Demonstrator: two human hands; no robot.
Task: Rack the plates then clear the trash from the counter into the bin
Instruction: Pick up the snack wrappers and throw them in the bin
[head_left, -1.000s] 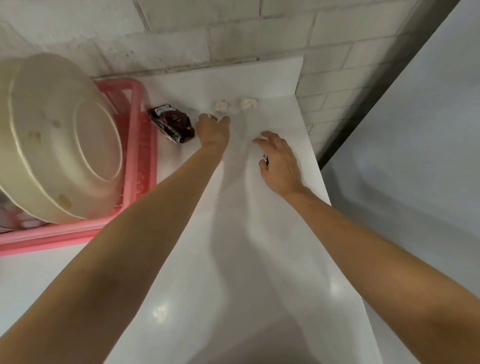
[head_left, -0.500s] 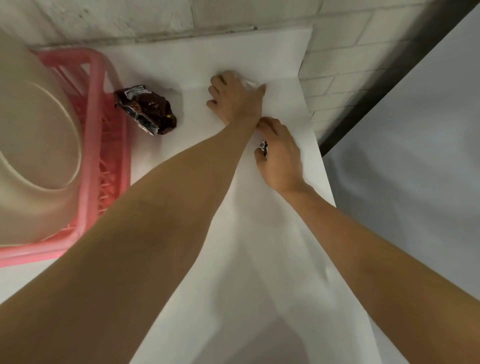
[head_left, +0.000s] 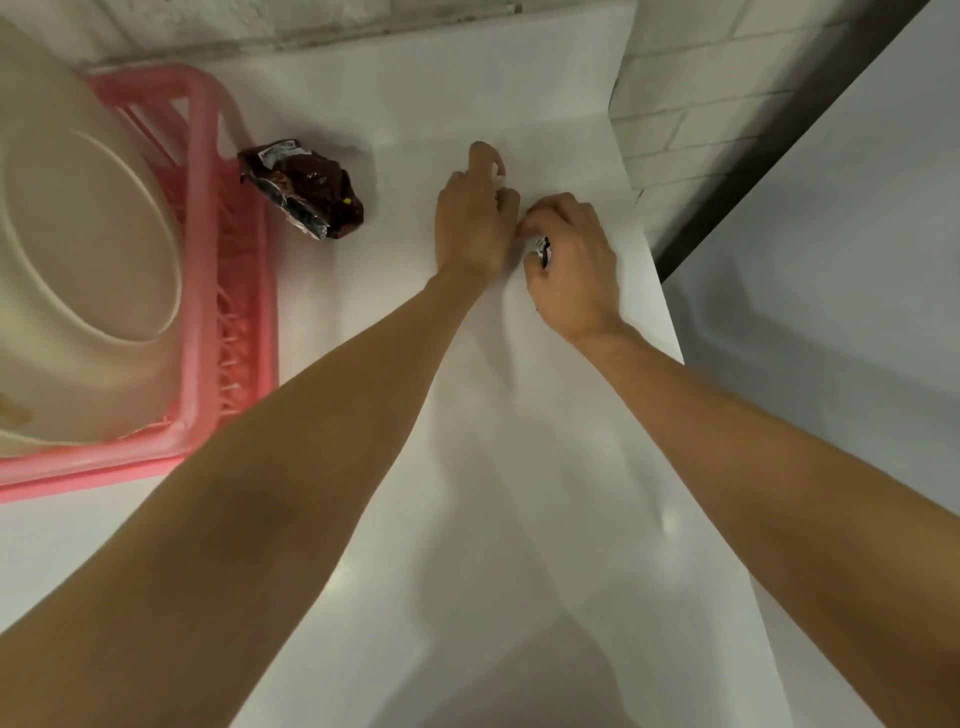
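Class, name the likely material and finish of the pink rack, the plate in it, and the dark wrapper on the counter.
Pink rack: seemingly moulded plastic, smooth, slightly glossy, with thin moulded ribs.
Plate: cream, matte; ceramic or melamine, unclear.
Dark wrapper: probably plastic or foil film, crinkled, with shiny highlights.

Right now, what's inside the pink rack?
A big cream plate stands on edge in the pink rack. It covers most of the inside, so anything behind it can't be seen.

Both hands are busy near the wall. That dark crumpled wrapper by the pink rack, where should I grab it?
Pinch the dark wrapper at its raised, crumpled middle, coming from above and its right side. The pink rack crowds its left edge, while the counter on its right is open.
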